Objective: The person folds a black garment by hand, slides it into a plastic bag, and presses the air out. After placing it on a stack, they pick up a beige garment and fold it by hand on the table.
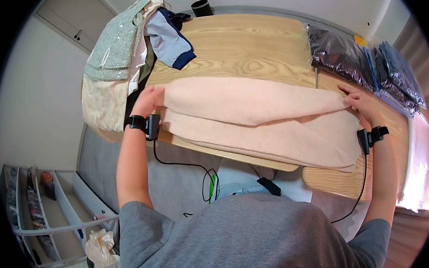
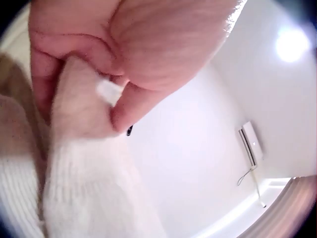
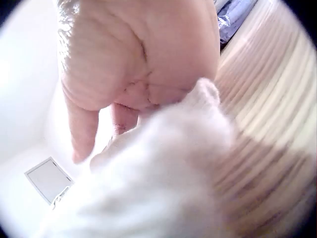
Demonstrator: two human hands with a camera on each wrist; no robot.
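Observation:
A pale pink knit garment [image 1: 255, 102] lies folded lengthwise across the near part of the wooden table, its upper layer overlapping a wider lower one. At its left end my left hand [image 1: 150, 100] grips the upper layer. The left wrist view shows ribbed knit fabric [image 2: 81, 173] pinched between the thumb and curled fingers, with a small white tag beside the thumb. My right hand [image 1: 362, 104] holds the garment's upper right corner, one finger pointing outward. In the right wrist view, bunched fabric [image 3: 163, 163] covers most of the fingertips.
Several garments, including a sequined pale green one [image 1: 115, 46], hang over the table's left edge. Plastic-wrapped clothes [image 1: 337, 50] are stacked at the back right. A black cup-like container [image 1: 201, 8] stands beyond the table [image 1: 248, 38]. Cables hang from both wrist cameras.

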